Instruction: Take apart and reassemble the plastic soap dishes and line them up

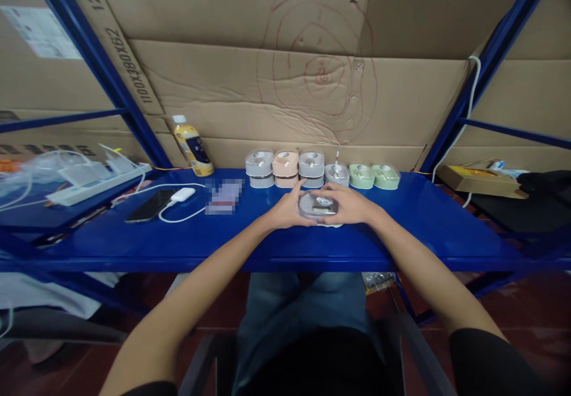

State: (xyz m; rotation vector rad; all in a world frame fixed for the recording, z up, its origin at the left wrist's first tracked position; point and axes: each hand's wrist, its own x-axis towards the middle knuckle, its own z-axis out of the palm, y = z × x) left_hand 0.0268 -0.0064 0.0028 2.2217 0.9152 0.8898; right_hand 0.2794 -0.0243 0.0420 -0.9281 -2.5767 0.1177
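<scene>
Cupping a clear-lidded grey case (318, 206) from both sides, the two hands are partly closed, fingers curved around its rim: the left hand (285, 211) on its left side, the right hand (357, 207) on its right. The case is near the front of the blue surface (285, 248); a pale edge shows under it, though I cannot tell what that is.

The grip looks to be mainly at the sides, so uneven pressure could make the smooth case slip or pop its lid. Just beyond the case stands the row, close to the raised fingers; a careless push forward could knock a stack out of line or topple its upper piece.

Counting the row beyond the case, I make it three stacks, each seemingly two high: one grey stack (260, 163), one peach stack (285, 164) and a second grey stack (312, 163). Then come one single grey box (337, 175) and two green boxes (361, 176). That makes nine, ten with the case. Left of the case are one phone (150, 207), one white adapter (182, 195) with its cable, one blurred-out item (224, 197) and, farther back, one bottle (196, 152).
</scene>
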